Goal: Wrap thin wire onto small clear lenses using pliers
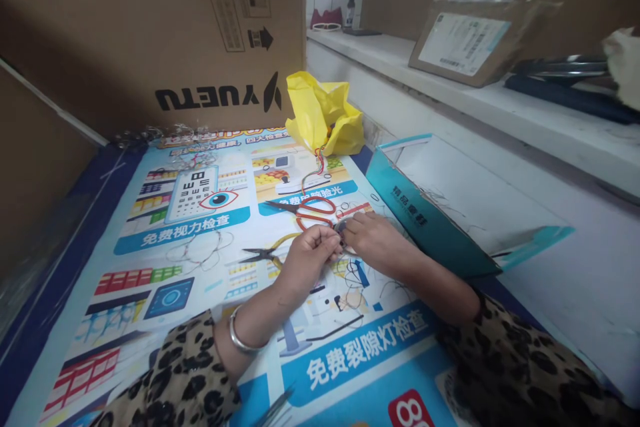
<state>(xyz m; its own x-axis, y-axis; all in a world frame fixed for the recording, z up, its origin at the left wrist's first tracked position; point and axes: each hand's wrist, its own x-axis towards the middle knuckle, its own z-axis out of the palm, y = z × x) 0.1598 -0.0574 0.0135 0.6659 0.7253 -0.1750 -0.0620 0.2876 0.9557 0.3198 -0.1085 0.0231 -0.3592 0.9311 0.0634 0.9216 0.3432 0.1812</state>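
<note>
My left hand [311, 255] and my right hand [373, 240] meet over the printed sheet, thumb and fingers of each pinched together. Between the fingertips is something small with a dark spot, too small to make out. Just beyond the hands lie scissors [315, 204] with red-orange handles, their dark blades pointing left. Pliers [261, 255] with yellow handles rest to the left, partly hidden behind my left hand. Thin cord loops [353, 273] are scattered under and around the hands. Another tangle of thin cords [200, 252] with small coloured beads lies farther left.
A yellow plastic bag [325, 117] with coloured cords [313, 177] stands at the back. To the right is an open teal box [420, 213] holding thin strands. A large cardboard box [150, 33] closes off the back left. A wrapped parcel [465, 40] sits on the white ledge [380, 53].
</note>
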